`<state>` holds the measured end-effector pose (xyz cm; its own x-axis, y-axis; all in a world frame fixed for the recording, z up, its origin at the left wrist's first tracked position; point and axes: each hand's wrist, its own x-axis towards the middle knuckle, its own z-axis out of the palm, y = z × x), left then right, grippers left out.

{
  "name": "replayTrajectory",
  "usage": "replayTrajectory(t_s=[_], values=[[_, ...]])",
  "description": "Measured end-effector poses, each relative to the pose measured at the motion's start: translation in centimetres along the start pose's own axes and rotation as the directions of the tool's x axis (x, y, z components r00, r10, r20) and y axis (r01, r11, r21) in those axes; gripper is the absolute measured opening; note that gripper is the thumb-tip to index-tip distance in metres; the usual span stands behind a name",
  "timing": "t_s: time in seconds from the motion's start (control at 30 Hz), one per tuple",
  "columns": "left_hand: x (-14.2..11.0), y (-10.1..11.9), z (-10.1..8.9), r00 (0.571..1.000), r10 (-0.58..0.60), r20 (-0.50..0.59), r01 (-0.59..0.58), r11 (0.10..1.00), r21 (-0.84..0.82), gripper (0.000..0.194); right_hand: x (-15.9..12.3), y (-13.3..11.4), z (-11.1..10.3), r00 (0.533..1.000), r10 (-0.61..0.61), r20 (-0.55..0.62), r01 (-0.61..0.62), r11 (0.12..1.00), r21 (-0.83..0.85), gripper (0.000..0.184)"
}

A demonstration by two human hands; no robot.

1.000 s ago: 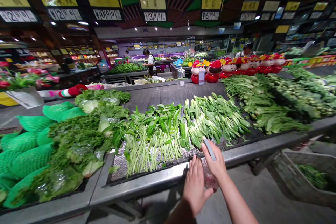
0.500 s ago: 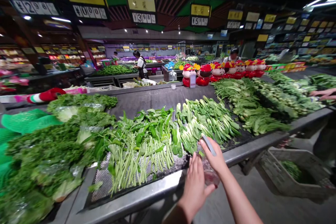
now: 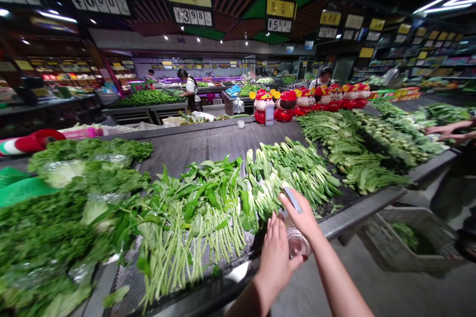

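My right hand (image 3: 303, 218) is closed round a clear plastic bottle (image 3: 297, 242) with a grey flat top (image 3: 292, 198), held at the front edge of a metal produce stand (image 3: 357, 213). My left hand (image 3: 274, 256) is pressed against the bottle's left side, fingers together and pointing up. Just beyond my hands lie a pile of pale-stemmed bok choy (image 3: 293, 168) and a pile of long-stemmed leafy greens (image 3: 197, 218) on a black mesh mat.
Lettuce and curly greens (image 3: 74, 193) fill the left. More greens (image 3: 372, 153) stretch right, where another person's hand (image 3: 444, 131) reaches in. A grey crate (image 3: 416, 237) stands on the floor. Red figurines (image 3: 297, 101) line the back; a person (image 3: 189, 90) stands behind.
The view has shifted rightwards along the stand, so the produce slid left. My hands kept the same hold on the bottle. Another person's hand has reached further in at the right.
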<state>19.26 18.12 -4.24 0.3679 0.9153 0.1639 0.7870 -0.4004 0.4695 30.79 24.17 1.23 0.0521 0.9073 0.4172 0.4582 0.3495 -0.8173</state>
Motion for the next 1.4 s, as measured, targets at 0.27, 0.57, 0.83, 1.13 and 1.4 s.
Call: replayTrajectory(t_s=[0.27,0.57,0.83,1.13,1.4], values=[[2.1,0.8,1.4,1.0,0.025,0.001,-0.025,1.0,-0.013,0.089,1.3,2.2,-1.4,0.999,0.043,0.008,-0.043,0.999,-0.029,0.029],[7.1,5.2,4.9,0.997,-0.076,-0.034,0.076,0.997,0.009,0.093,4.7,6.8,-5.9,0.997,0.007,0.075,-0.005,1.0,-0.022,0.029],[11.8,11.0,9.0,0.997,-0.058,-0.054,0.059,0.998,0.029,0.096,6.9,10.6,-13.0,0.997,-0.015,0.082,0.018,0.999,-0.04,0.028],[15.3,15.4,14.2,0.998,-0.035,-0.057,0.037,0.999,0.026,0.098,7.5,14.7,-19.0,0.998,0.022,0.051,-0.013,0.984,-0.178,0.03],[18.0,18.9,13.0,0.991,-0.09,0.097,0.086,0.995,0.044,0.099,9.4,16.6,-21.6,0.992,-0.013,0.124,0.015,1.0,-0.012,0.03]])
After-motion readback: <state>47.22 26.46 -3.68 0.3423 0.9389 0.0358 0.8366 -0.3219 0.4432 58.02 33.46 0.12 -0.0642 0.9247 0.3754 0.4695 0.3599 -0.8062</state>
